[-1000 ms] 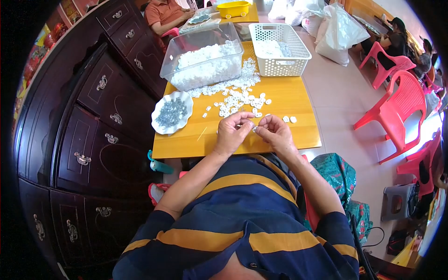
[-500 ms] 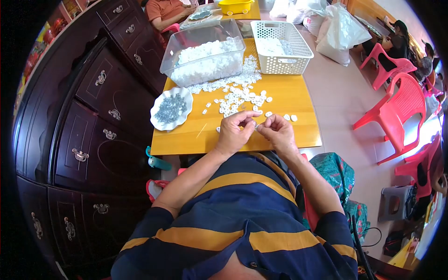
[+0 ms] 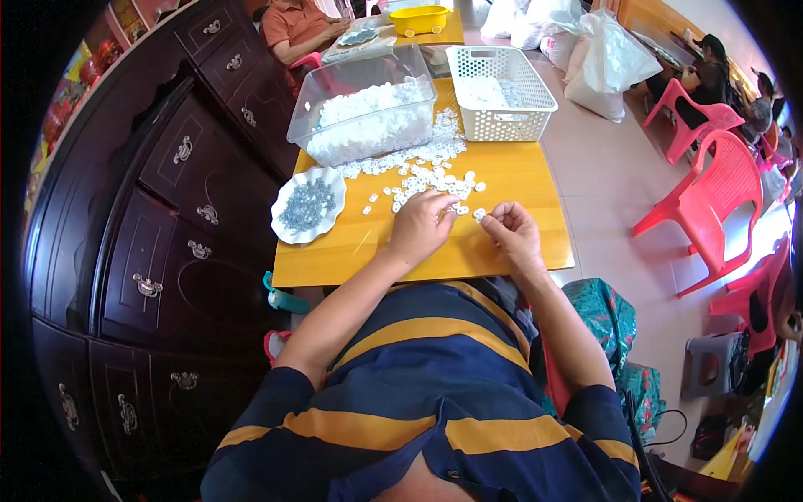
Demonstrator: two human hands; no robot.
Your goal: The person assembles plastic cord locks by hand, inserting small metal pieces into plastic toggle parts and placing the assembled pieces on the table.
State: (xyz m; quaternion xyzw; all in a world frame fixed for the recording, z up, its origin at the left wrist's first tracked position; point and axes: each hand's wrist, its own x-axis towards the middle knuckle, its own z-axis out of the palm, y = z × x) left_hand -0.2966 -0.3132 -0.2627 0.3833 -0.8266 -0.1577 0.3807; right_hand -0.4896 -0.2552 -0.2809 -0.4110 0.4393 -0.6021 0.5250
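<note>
My left hand (image 3: pixel 422 224) is curled just above the table, at the near edge of a loose group of small white plastic pieces (image 3: pixel 416 181). Its thumb and index finger bend toward each other; what they hold, if anything, is too small to make out. To its right, my right hand (image 3: pixel 514 233) pinches a small white plastic piece (image 3: pixel 479 215) between thumb and fingertips, low over the wooden table (image 3: pixel 335 260). On the left, a white scalloped dish (image 3: pixel 284 232) holds many small clear-grey pieces (image 3: pixel 308 203).
Behind the loose pieces stand a clear plastic bin (image 3: pixel 303 129) heaped with white pieces and a white perforated basket (image 3: pixel 508 124). A dark cabinet (image 3: pixel 209 276) rises at left. Pink chairs (image 3: pixel 719 209) and white sacks (image 3: pixel 611 71) stand at right. Other people sit farther off.
My hands were close together at the near side of the table; they have moved apart. The right hand has come onto a white piece, while the left has shifted slightly away.
</note>
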